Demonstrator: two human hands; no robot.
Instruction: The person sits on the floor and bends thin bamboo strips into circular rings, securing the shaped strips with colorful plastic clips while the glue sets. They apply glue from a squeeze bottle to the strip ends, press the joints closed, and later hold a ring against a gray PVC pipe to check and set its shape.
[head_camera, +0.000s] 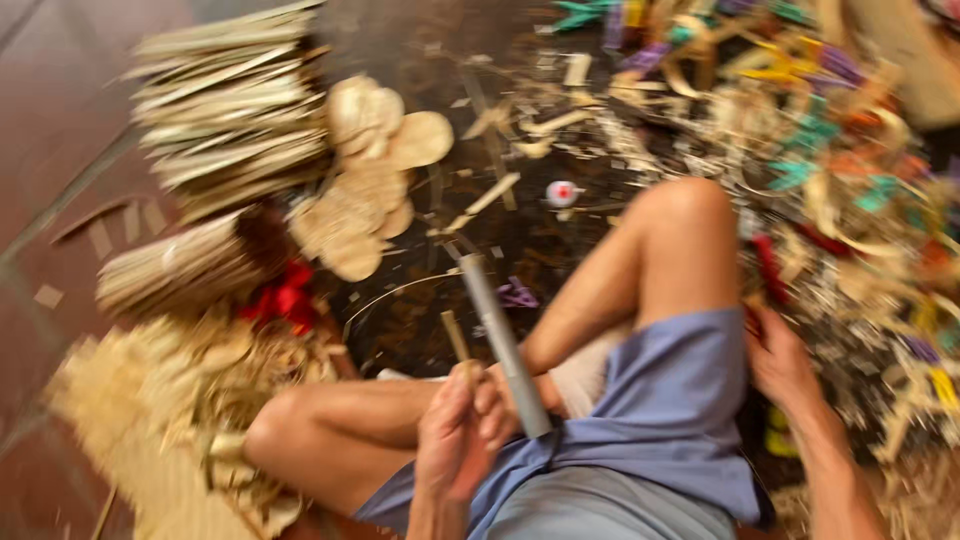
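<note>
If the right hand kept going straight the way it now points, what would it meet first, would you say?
The right hand points up and slightly left, so it would probably first meet the red strip in the heap of pale and coloured strips. Blur leaves depth unclear.

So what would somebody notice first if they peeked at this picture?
Probably the long grey metal tool sticking up in the middle, with the left hand clenched just beside its lower end. Next, the heap of pale round woven discs at upper left, beside stacked bundles of tan strips. On the right, the right hand reaches into a tangle of purple, green, yellow and red strips.
</note>
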